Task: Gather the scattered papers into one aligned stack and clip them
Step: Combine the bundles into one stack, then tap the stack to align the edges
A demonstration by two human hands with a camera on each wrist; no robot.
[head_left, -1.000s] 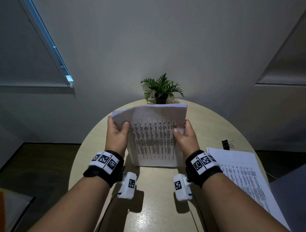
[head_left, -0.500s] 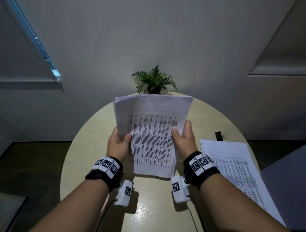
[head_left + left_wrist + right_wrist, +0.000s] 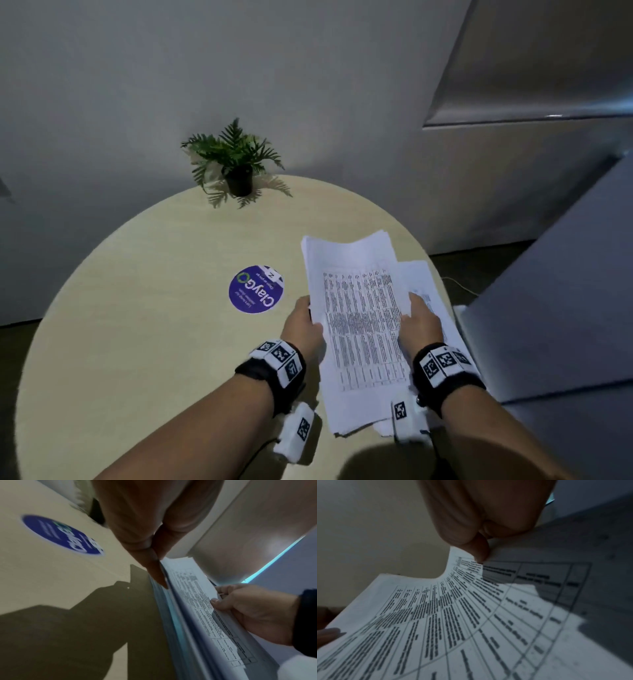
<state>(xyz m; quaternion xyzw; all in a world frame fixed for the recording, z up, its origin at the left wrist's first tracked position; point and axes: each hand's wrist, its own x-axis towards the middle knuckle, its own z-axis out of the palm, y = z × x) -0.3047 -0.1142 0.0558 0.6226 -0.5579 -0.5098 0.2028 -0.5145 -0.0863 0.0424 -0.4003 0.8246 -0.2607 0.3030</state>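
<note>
The stack [image 3: 359,322] is no longer standing upright at the middle of the table; it is now tilting down and over toward the right edge, above the sheets [image 3: 424,291] lying there. The left hand [image 3: 301,329] is gripping the stack's left long edge, fingers underneath and thumb on top, as the left wrist view shows. The right hand [image 3: 419,322] is pinching the right long edge, thumb on the printed face and fingers curled behind. The stack's long axis is running from the near edge of the table toward the far edge, slightly skewed, and its far end is sagging between the two hands. The loose sheets are lying just right of and under the stack, closer to the right hand, at a small angle to it. Judging by that, the next move is laying the stack onto them and squaring the edges. A sticker [image 3: 256,289] and a plant [image 3: 236,161] are sitting on the table [image 3: 137,308]. No clip is showing.
</note>
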